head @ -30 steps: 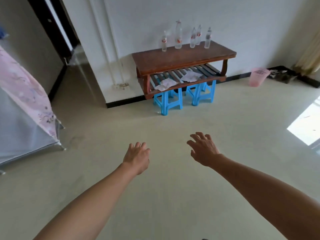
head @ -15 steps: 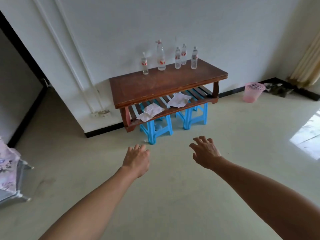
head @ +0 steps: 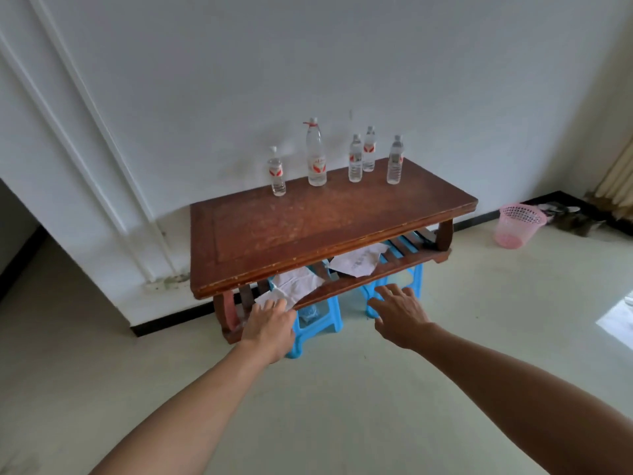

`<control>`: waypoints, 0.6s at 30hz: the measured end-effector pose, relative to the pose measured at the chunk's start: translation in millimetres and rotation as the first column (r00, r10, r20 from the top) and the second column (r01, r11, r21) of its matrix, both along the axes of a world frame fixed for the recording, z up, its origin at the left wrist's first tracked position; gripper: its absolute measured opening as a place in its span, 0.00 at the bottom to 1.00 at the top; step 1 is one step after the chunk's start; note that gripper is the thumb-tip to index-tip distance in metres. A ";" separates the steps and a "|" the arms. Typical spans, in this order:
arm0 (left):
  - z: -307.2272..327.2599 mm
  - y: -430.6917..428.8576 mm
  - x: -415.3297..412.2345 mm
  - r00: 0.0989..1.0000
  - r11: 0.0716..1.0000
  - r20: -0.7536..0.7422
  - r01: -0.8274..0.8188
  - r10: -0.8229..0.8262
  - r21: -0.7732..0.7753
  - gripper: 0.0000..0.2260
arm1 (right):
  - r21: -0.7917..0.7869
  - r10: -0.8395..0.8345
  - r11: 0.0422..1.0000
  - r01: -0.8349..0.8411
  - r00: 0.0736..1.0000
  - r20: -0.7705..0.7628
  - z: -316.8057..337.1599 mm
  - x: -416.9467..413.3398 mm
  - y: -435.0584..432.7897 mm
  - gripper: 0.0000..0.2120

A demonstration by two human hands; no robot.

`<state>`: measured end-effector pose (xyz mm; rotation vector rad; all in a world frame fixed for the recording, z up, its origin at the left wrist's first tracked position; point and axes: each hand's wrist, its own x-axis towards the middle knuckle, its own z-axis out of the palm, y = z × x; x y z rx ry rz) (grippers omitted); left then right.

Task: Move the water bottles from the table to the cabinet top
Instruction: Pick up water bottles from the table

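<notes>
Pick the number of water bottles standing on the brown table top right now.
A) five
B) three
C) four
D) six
A: five stand upright along the far edge of the table: the leftmost small bottle, the tall bottle, the middle bottle, the bottle behind it and the rightmost bottle.

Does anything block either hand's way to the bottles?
Nothing visible does. The left hand and right hand are empty, in front of the table; only its bare top lies before the bottles at the back edge. No cabinet shows.
</notes>
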<state>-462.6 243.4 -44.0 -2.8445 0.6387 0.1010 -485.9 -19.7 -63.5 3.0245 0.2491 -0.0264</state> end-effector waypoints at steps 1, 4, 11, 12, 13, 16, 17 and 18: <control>6.0 -5.0 26.6 1.000 1.000 0.012 0.013 -0.013 0.000 0.14 | 0.009 -0.016 1.000 0.016 1.000 0.016 6.9 25.2 -5.5 0.19; 16.1 -19.9 93.4 1.000 1.000 0.010 0.021 -0.021 -0.013 0.13 | 0.053 -0.059 0.997 0.058 0.998 0.026 19.9 85.0 -21.8 0.20; -1.0 -75.9 232.6 0.999 0.999 -0.017 0.030 -0.031 -0.011 0.11 | 0.082 -0.051 0.995 0.053 0.998 -0.031 -2.4 218.4 -72.1 0.22; -4.3 -84.8 253.4 1.000 1.000 -0.018 0.025 -0.025 -0.016 0.11 | 0.081 -0.037 0.996 0.040 0.999 -0.037 -7.8 242.1 -81.0 0.22; -5.1 -91.1 266.5 1.000 1.000 -0.026 0.016 -0.017 -0.019 0.11 | 0.073 -0.032 0.997 0.035 0.999 -0.044 -9.6 257.5 -86.4 0.23; -10.9 -118.4 328.6 0.999 0.999 -0.036 -0.030 0.029 -0.037 0.12 | 0.068 0.006 0.998 -0.002 0.999 -0.053 -14.9 333.9 -114.5 0.22; -10.7 -125.3 347.3 0.998 0.998 -0.045 -0.049 0.047 -0.045 0.12 | 0.077 0.011 0.997 -0.006 0.998 -0.062 -14.7 358.3 -122.3 0.22; -10.0 -131.3 363.8 0.997 0.997 -0.043 -0.064 0.062 -0.053 0.13 | 0.086 0.025 0.996 -0.020 0.998 -0.059 -14.2 380.8 -128.6 0.22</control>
